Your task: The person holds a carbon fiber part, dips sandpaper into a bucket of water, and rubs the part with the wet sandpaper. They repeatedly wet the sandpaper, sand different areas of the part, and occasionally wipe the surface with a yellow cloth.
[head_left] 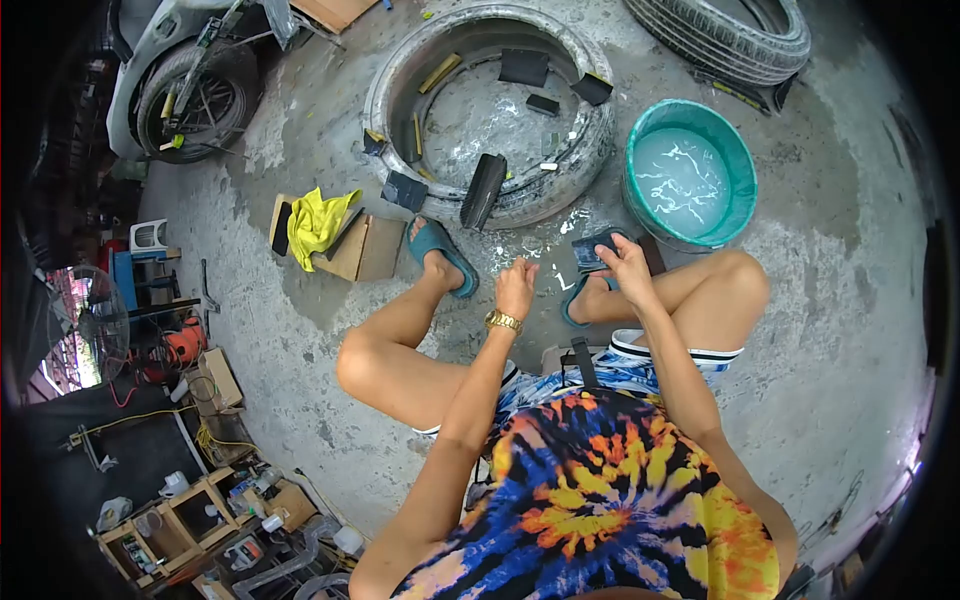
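Note:
My right hand grips a dark, flat piece of sandpaper, held above my right sandal. To its left is my left hand, with a gold watch at the wrist. Its fingers are curled together, and whatever they may hold is hidden. A green bucket of cloudy water stands close to my right hand. Ahead of both hands a worn tire lies flat. Dark, curved sheets and small blocks rest on its rim and inside its ring.
A yellow cloth drapes over a box by my left foot. Another tire lies at the far right. A vehicle wheel is at the upper left. A fan and wooden trays line the left side.

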A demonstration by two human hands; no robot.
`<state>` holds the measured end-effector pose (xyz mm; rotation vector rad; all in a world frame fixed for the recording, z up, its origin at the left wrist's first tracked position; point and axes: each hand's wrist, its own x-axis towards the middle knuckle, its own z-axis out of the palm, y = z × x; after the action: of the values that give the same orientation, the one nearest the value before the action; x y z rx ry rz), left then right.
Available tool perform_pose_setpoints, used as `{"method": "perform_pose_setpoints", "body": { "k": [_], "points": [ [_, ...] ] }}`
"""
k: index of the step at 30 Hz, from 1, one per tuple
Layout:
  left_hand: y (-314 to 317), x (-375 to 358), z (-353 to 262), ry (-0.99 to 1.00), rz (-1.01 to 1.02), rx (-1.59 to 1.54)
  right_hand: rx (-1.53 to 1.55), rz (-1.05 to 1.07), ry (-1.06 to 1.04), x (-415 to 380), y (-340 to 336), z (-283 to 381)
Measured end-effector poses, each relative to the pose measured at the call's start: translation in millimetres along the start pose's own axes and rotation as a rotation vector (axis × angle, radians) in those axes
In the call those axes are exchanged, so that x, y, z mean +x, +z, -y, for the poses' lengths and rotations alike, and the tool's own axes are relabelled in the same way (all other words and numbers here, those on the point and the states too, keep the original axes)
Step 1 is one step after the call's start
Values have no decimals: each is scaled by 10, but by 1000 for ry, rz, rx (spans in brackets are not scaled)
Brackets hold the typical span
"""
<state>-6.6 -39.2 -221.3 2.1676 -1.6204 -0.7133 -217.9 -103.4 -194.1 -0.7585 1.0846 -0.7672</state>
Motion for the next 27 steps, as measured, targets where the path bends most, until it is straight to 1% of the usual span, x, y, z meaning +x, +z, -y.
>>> {"method": "perform_pose_setpoints", "body": {
  "k": [1,5,6,7,8,9,10,11,12,13,15,16,18,21,23,24,25,26,27],
  "points": [
    [-15,-12,-48,25,-143,-96,5,1,4,25,-18,-55],
    [-305,126,-230,76,-212,-77,91,-25,34,90,-52,-184],
    [-401,190,-221,82,-312,-173,116,-28,33,94,-53,-198],
    [-560,261,-203,43,-295,-239,120,-30,36,91,-32,-193],
    [-703,390,-196,159,-402,-316,89,-87,36,86,5,-200],
    [-831,520,-82,165,-454,-246,57,-141,37,81,41,-194],
    [-958,655,-35,160,-542,-317,60,-143,40,88,65,-182],
    [-1111,781,-11,26,-498,-216,29,-118,47,94,90,-169],
    [-1162,963,109,-15,-427,-39,-1,-96,53,97,110,-166],
    [-1120,1118,160,-16,-421,-40,-1,-101,57,109,116,-193],
    [-1035,1372,219,-8,-233,249,-108,59,39,169,141,-243],
    [-968,1436,261,-3,-232,243,-81,86,16,145,190,-190],
    [-875,1543,262,21,-95,353,-76,66,31,128,233,-165],
    [-881,1499,250,-5,-118,264,-46,66,42,143,226,-281],
    [-975,1308,174,-39,-147,233,13,44,96,150,225,-318],
    [-990,1207,190,-32,-203,104,3,46,100,139,246,-267],
    [-986,1094,240,-29,-258,-25,-4,93,79,119,295,-157],
    [-984,984,293,40,-311,-167,-10,139,59,98,352,-51],
    [-988,870,309,29,-313,-176,-22,142,67,79,404,8]
  ]
}}
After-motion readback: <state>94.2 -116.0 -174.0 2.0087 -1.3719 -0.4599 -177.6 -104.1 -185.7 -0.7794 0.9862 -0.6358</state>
